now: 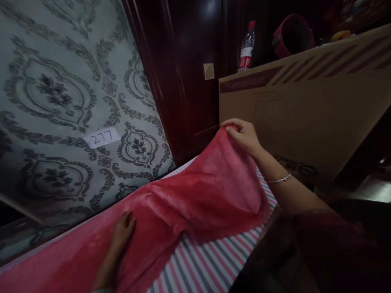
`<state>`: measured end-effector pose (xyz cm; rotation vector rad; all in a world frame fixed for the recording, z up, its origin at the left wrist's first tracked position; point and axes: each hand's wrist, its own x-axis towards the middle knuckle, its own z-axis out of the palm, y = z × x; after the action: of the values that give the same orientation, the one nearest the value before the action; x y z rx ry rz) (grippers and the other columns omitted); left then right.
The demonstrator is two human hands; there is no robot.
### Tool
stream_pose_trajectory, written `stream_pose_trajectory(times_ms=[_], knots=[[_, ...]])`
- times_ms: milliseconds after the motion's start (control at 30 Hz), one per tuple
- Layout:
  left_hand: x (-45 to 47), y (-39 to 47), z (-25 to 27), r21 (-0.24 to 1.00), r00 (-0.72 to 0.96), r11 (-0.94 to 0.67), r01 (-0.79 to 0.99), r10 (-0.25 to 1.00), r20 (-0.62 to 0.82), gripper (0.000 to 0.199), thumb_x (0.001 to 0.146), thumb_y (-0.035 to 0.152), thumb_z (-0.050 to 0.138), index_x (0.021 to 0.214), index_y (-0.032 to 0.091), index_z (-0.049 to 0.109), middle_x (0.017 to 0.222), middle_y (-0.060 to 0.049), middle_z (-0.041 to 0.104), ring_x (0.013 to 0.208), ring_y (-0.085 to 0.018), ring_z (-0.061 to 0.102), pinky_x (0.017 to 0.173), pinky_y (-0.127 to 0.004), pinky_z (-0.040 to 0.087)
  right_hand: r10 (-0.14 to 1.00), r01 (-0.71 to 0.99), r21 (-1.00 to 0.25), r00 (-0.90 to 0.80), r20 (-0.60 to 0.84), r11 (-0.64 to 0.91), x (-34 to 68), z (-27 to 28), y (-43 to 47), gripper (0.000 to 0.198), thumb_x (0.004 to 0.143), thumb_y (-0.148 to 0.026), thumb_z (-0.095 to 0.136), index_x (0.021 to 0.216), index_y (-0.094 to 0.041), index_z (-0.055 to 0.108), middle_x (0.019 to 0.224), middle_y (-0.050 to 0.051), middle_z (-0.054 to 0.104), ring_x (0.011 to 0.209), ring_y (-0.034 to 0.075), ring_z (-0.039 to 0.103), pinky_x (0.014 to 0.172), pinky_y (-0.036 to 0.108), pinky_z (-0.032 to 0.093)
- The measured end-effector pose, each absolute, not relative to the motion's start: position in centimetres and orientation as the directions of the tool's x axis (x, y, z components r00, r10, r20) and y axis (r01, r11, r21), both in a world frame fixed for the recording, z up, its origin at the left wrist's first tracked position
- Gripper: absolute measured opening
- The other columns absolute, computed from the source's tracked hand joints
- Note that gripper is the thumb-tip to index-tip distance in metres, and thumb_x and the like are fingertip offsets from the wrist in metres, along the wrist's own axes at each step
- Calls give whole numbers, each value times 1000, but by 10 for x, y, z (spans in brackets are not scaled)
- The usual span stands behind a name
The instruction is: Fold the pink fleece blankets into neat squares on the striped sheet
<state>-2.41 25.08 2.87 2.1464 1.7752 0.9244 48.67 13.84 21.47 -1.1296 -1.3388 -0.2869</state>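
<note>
Red blanket (pixel 201 195), right hand (pixel 242 136) pinching its raised edge, left hand (pixel 122 228) loosely spread on it

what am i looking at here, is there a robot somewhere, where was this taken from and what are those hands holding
There is no robot: these are a person's two bare hands. The one picture comes from a camera worn on that person's head, looking forward and down. The right hand holds up an edge of a red blanket. The left hand rests on the blanket nearer the camera; whether it grips any cloth is hard to tell. Under the blanket, a striped sheet shows. To the left is a patterned wall with a paper marked 277; to the right stands a large piece of cardboard.
</note>
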Motion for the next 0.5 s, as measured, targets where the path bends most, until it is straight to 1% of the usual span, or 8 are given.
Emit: stream_pose_trajectory(times_ms=[33, 100, 167, 233, 300, 367, 433, 500], knots=[[-11, 241, 42, 595, 97, -266, 758, 949, 301, 60, 76, 53, 54, 118, 13, 66, 123, -20, 70, 119, -38, 64, 107, -56, 48, 441, 750, -426, 200, 875, 505, 461, 223, 131, 26, 85, -21, 54, 100, -21, 75, 100, 3, 75, 96, 19, 67, 92, 35, 50], [20, 214, 72, 679, 165, -384, 625, 916, 365, 76, 73, 60, 61, 134, 13, 58, 141, -21, 60, 130, -38, 57, 110, -57, 44, 494, 760, -327, 9, 869, 561, 406, 228, 117, 29, 87, -15, 52, 104, -22, 74, 103, 1, 75, 95, 17, 67, 89, 31, 50], [51, 178, 99, 679, 316, -577, 454, 817, 482, 86, 74, 63, 68, 145, 19, 50, 154, -16, 49, 143, -35, 44, 118, -54, 35, 533, 773, -235, -153, 832, 589, 351, 219, 102, 27, 90, -13, 53, 105, -22, 73, 101, 1, 74, 95, 16, 67, 87, 28, 49], [73, 142, 119, 700, 424, -664, 263, 731, 535, 85, 78, 65, 66, 148, 21, 48, 154, -14, 50, 144, -32, 44, 120, -49, 34, 584, 785, -152, -300, 754, 600, 301, 198, 87, 24, 92, -13, 54, 105, -20, 73, 98, 3, 75, 91, 18, 67, 82, 28, 50], [82, 112, 129, 779, 420, -605, 163, 757, 500, 72, 86, 67, 56, 141, 20, 56, 146, -13, 58, 136, -30, 53, 116, -46, 41, 627, 766, -141, -390, 675, 628, 263, 169, 74, 24, 91, -13, 57, 108, -19, 72, 102, 5, 75, 90, 19, 68, 80, 28, 51], [80, 92, 130, 862, 401, -484, 148, 827, 395, 66, 87, 68, 54, 128, 18, 66, 132, -13, 68, 125, -30, 62, 110, -44, 47, 683, 764, -156, -440, 583, 626, 237, 138, 64, 19, 91, -13, 57, 101, -18, 72, 103, 6, 75, 91, 20, 69, 80, 28, 53], [72, 82, 124, 920, 394, -351, 174, 881, 261, 63, 82, 69, 61, 117, 18, 72, 120, -12, 74, 117, -31, 66, 103, -43, 52, 731, 768, -189, -458, 506, 612, 223, 112, 57, 17, 91, -13, 56, 95, -18, 72, 102, 8, 75, 91, 22, 70, 79, 29, 55], [63, 79, 115, 949, 395, -247, 196, 906, 154, 63, 75, 69, 67, 112, 19, 74, 114, -11, 76, 114, -32, 67, 101, -43, 53, 748, 752, -230, -470, 469, 618, 216, 91, 53, 17, 90, -12, 56, 96, -17, 71, 103, 9, 75, 93, 23, 70, 80, 31, 56]])
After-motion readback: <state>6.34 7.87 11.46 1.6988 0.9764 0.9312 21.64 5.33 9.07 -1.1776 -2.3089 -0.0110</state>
